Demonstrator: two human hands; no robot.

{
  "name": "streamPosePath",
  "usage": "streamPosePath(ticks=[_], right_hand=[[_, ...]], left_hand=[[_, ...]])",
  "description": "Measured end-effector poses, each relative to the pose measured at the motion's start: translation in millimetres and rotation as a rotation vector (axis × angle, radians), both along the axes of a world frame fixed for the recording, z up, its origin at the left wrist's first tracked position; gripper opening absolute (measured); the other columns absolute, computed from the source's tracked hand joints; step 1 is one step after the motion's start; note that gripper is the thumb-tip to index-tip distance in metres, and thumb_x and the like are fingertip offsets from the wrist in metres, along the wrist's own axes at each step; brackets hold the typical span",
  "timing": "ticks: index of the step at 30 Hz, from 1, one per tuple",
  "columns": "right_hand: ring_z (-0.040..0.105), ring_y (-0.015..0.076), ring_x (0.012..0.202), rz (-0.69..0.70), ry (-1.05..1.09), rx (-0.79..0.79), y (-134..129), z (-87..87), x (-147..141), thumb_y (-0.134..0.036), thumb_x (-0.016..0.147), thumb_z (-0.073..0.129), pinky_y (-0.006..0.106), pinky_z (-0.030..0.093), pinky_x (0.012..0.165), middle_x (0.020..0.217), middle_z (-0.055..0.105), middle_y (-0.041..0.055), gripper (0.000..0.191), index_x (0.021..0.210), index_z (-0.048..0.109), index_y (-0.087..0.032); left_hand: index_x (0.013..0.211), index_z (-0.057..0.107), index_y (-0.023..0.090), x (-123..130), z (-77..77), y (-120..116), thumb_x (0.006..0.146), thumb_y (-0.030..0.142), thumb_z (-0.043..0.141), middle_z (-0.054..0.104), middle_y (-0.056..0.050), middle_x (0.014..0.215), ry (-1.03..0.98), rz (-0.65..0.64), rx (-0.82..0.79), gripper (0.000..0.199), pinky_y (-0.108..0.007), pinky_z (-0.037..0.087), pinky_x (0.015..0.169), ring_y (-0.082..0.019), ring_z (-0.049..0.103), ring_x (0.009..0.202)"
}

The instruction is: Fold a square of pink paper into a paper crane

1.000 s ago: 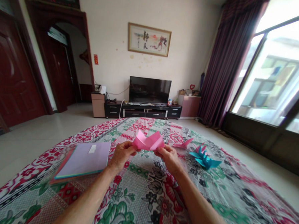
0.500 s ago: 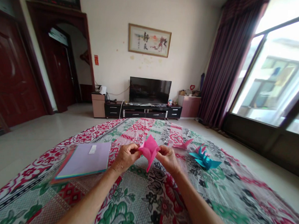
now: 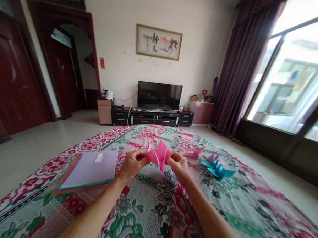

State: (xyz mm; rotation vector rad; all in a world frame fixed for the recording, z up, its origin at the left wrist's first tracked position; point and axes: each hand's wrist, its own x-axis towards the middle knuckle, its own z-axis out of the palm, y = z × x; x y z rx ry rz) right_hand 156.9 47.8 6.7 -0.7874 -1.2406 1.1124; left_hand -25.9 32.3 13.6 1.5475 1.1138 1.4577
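A bright pink folded paper piece (image 3: 159, 155) is held up above the table, pinched at both sides. My left hand (image 3: 132, 163) grips its left edge between thumb and fingers. On the opposite edge, my right hand (image 3: 179, 165) is closed in the same way. One pointed flap stands up at the top and another hangs down in front. To the right on the cloth lie a blue folded paper crane (image 3: 218, 169) and a pink folded paper crane (image 3: 196, 152), with more pink paper partly hidden behind the blue one.
A stack of coloured paper sheets (image 3: 92, 170), lilac on top with a small white piece (image 3: 98, 158), lies left of my hands. A flowered cloth (image 3: 148, 218) covers the round table. Beyond it stand a television (image 3: 159, 96) and a low black cabinet (image 3: 155, 119).
The pink paper has tilted and shifted up slightly between my hands. Its lower point hangs less far down, and a second small point now shows at its upper left.
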Motion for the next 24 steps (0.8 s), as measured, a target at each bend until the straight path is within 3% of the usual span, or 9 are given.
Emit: streamPosePath(ticks=[7,12,24], right_hand=[[0.058,0.0114,0.06,0.053,0.255,-0.081,11.0,-14.1,-5.0,-0.023,0.061,0.068,0.028,0.048,0.067,0.064,0.063,-0.0019,0.012,0.068,0.06,-0.017],[0.061,0.0132,0.063,0.065,0.424,-0.142,9.2,-10.7,-12.1,-0.021,0.06,0.069,0.03,0.05,0.071,0.065,0.065,-0.0011,0.014,0.069,0.059,-0.017],[0.059,0.0111,0.055,0.071,0.535,-0.166,5.7,-1.4,-15.6,-0.02,0.058,0.071,0.031,0.053,0.069,0.058,0.061,-0.0042,0.019,0.066,0.053,-0.019]], left_hand=[[0.063,0.06,0.015,6.6,7.0,-2.6,0.059,0.022,0.066,0.065,0.0,0.054,-0.206,0.081,-0.074,0.01,-0.021,0.041,0.048,-0.011,0.055,0.048],[0.064,0.057,0.014,10.8,7.2,-2.2,0.057,0.025,0.069,0.065,-0.001,0.053,-0.382,0.098,-0.129,0.017,-0.021,0.042,0.046,-0.013,0.06,0.05],[0.07,0.057,0.013,14.1,7.5,-0.5,0.06,0.027,0.069,0.067,-0.003,0.056,-0.409,0.088,-0.101,0.021,-0.021,0.04,0.045,-0.013,0.059,0.048]])
